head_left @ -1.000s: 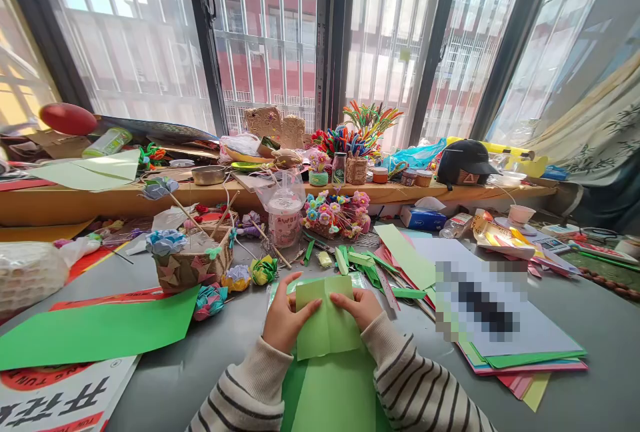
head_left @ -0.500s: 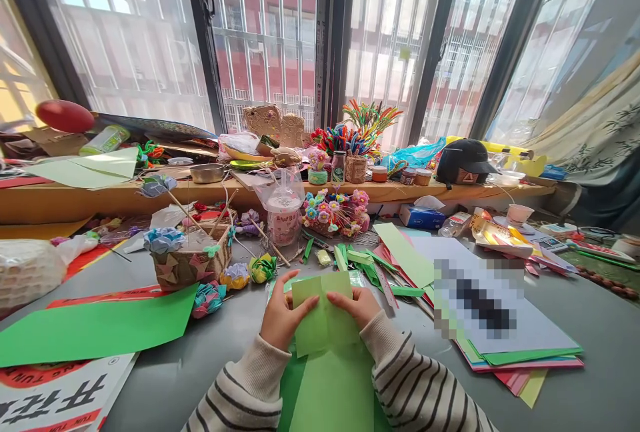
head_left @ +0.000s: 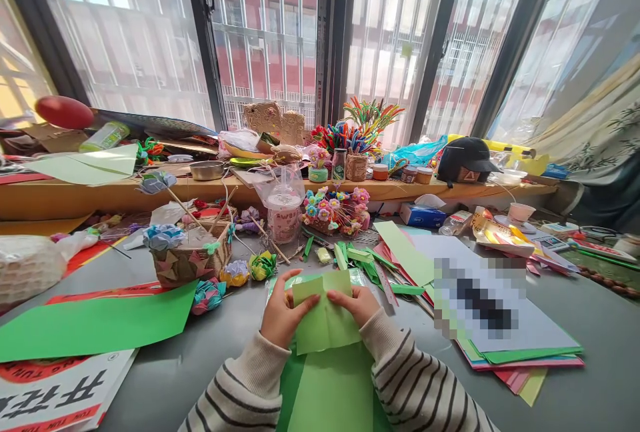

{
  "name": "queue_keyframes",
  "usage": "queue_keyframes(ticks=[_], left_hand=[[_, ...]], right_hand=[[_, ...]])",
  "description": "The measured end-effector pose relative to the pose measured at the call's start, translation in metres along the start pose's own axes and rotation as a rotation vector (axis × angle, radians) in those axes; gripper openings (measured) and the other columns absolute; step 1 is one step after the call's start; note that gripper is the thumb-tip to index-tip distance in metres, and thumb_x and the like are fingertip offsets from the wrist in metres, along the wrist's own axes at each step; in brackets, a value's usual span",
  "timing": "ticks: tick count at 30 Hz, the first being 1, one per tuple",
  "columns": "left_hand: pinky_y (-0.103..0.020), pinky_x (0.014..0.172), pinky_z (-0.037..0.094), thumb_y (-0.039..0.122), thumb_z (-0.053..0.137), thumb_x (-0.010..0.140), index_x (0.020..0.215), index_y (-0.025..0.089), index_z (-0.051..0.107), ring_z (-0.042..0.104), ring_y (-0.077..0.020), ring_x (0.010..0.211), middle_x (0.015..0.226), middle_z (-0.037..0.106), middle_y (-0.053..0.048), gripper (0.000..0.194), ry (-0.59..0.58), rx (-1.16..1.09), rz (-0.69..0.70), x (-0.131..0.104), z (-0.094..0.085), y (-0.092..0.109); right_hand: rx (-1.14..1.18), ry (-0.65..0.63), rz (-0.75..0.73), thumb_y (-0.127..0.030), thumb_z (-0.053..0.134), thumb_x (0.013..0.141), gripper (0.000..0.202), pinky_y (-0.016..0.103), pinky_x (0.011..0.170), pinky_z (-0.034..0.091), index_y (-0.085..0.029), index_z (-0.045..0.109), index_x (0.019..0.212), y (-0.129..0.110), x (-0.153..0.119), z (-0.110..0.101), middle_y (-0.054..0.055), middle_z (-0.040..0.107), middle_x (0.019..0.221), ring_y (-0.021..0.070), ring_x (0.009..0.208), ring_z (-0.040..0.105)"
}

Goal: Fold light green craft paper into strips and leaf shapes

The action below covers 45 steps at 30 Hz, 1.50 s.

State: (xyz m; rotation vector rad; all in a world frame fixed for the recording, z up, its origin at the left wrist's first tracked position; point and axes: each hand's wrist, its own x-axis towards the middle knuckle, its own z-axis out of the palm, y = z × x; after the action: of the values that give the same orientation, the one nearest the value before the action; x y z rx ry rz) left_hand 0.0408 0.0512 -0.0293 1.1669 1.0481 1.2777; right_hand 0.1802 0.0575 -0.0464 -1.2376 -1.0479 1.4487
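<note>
A small light green paper square with a crease down its middle is held up between both hands. My left hand pinches its upper left part, thumb in front, the index finger raised along the top. On the right side, my right hand grips the upper edge with the thumb in front and the other fingers behind. Below the square lies a larger light green sheet, on top of a darker green one. Green paper scraps lie just beyond the hands.
A basket with paper flowers stands to the left, near a green sheet. Stacked coloured paper is on the right. A lidded cup and a bunch of small flowers stand further back.
The top edge of the small square has bent into a slight dip at the middle crease, and its halves tilt more. Both hands keep their grip in nearly the same place.
</note>
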Motion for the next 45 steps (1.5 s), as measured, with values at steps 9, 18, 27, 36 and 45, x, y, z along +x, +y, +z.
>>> queue_keyframes(ticks=[9,18,27,36,45], left_hand=[[-0.027,0.048,0.046,0.028,0.066,0.047,0.1,0.016,0.033,0.058,-0.0171,0.052,0.059,0.06,0.0,0.063,0.008,0.012,-0.01,0.003,-0.002,-0.003],[-0.029,0.044,0.047,0.027,0.069,0.042,0.103,0.016,0.032,0.058,-0.0183,0.048,0.057,0.06,-0.001,0.073,0.034,0.035,-0.067,0.007,-0.002,-0.014],[-0.029,0.044,0.047,0.031,0.068,0.042,0.103,0.017,0.033,0.058,-0.0193,0.049,0.056,0.061,0.0,0.071,0.074,0.108,0.019,0.005,-0.001,-0.011],[-0.03,0.046,0.047,0.03,0.066,0.046,0.102,0.018,0.031,0.058,-0.0188,0.051,0.059,0.06,-0.001,0.067,0.041,0.113,0.035,0.005,0.0,-0.012],[-0.03,0.047,0.047,0.03,0.066,0.046,0.104,0.017,0.031,0.059,-0.0195,0.052,0.061,0.061,-0.002,0.068,0.047,0.126,0.057,0.005,-0.001,-0.013]], right_hand=[[-0.026,0.008,-0.025,-0.04,0.064,0.046,0.032,0.022,0.046,0.04,-0.011,0.058,0.057,0.002,0.002,-0.001,0.002,0.058,0.052,0.012,0.045,0.051],[-0.108,0.049,-0.058,-0.042,0.063,0.046,0.032,0.021,0.043,0.04,-0.011,0.057,0.056,0.001,0.003,-0.001,0.003,0.057,0.051,0.0114,0.043,0.05],[-0.141,0.04,-0.059,-0.044,0.062,0.045,0.034,0.021,0.043,0.039,-0.012,0.057,0.055,-0.001,0.0,-0.001,0.002,0.057,0.05,0.0123,0.044,0.051],[-0.063,0.024,-0.036,-0.04,0.063,0.046,0.029,0.021,0.044,0.038,-0.013,0.057,0.055,0.0,-0.001,0.0,0.001,0.057,0.05,0.0113,0.043,0.05],[-0.098,0.001,-0.066,-0.039,0.064,0.046,0.028,0.021,0.044,0.039,-0.012,0.058,0.055,0.004,0.002,0.0,0.002,0.057,0.052,0.0114,0.045,0.05]])
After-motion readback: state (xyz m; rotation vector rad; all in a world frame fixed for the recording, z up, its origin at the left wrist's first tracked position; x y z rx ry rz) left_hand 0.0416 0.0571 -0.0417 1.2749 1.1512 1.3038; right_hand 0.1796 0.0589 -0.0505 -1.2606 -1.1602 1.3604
